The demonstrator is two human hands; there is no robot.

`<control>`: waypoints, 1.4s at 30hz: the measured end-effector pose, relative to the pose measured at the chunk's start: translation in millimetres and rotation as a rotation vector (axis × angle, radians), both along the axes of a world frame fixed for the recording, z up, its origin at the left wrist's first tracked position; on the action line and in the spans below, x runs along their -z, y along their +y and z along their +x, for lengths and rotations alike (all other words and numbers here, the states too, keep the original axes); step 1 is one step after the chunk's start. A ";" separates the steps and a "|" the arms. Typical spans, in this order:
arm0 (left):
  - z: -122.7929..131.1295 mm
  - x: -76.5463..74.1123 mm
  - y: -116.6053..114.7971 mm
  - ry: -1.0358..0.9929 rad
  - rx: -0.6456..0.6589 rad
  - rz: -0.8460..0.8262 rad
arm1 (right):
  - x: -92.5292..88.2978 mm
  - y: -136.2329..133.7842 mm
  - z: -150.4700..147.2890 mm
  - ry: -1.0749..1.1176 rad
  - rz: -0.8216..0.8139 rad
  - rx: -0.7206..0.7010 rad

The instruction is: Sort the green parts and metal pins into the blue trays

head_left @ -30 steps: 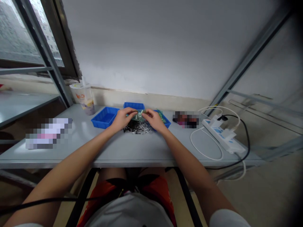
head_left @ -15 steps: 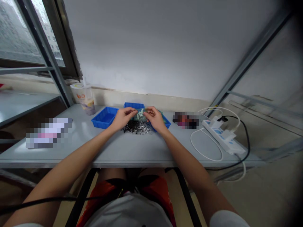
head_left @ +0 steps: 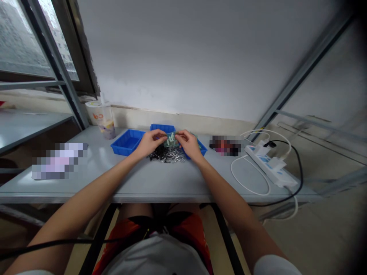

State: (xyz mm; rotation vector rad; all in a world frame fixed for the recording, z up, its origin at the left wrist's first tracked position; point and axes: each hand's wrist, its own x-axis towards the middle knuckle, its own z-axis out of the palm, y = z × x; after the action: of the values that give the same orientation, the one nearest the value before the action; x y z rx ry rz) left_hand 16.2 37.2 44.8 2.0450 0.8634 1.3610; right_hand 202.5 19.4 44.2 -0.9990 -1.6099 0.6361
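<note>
Between my hands is a small clear greenish plastic bag (head_left: 171, 139) with several pale, peg-like pieces in it. My left hand (head_left: 149, 143) pinches its left edge, and my right hand (head_left: 188, 143) grips the right edge. Just below the bag, a loose pile of screws (head_left: 169, 154), silvery and dark, lies on the grey table. A blue tray (head_left: 127, 142) sits beside my left hand. Behind the bag stands a second blue tray (head_left: 162, 127). Partly hidden by my right hand, a third blue tray (head_left: 203, 148) holds something greenish.
A drink cup (head_left: 104, 121) with a straw stands at the back left, near a blurred flat object (head_left: 59, 162). Toward the right are another blurred object (head_left: 225, 146) and a white power strip (head_left: 271, 168) with plugs and looping cables. The wall closes off the back.
The bag has shifted slightly and the pale pieces lie differently inside it. My right hand's fingers have changed position a little on its edge.
</note>
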 end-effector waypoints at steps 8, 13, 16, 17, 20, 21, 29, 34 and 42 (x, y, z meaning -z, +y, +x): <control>4.0 7.2 4.0 -0.058 0.048 -0.045 | 3.2 1.2 0.6 -0.275 0.179 0.212; 4.0 4.7 0.6 -0.089 0.060 -0.059 | 2.3 -8.3 -7.5 -0.290 0.147 -0.001; 5.2 0.6 -5.8 -0.059 0.124 -0.054 | 5.2 -9.4 -11.5 -0.277 0.102 -0.049; 5.6 -0.6 -7.9 -0.030 0.154 -0.051 | 6.3 -8.5 -11.7 -0.270 0.093 -0.046; 6.3 -2.0 -10.8 0.039 0.190 -0.026 | 7.9 -4.2 -9.1 -0.213 0.081 -0.048; 6.3 -1.5 -10.1 0.037 0.171 -0.009 | 7.5 -3.0 -7.7 -0.191 0.078 -0.053; 2.7 4.8 2.8 -0.025 0.054 -0.037 | 2.2 -0.7 -3.1 -0.059 0.007 -0.090; 0.9 2.4 0.9 -0.066 0.024 -0.054 | -1.3 -3.1 -2.3 -0.060 -0.029 -0.103; 3.1 0.8 1.7 -0.156 0.041 -0.130 | -4.8 -4.2 -1.1 -0.072 -0.055 -0.080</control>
State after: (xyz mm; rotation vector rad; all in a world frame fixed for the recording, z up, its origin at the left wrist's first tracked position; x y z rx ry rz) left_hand 19.3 38.9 44.0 1.8230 0.8157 1.3840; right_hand 201.4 15.2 49.0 -1.0117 -1.7105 0.7082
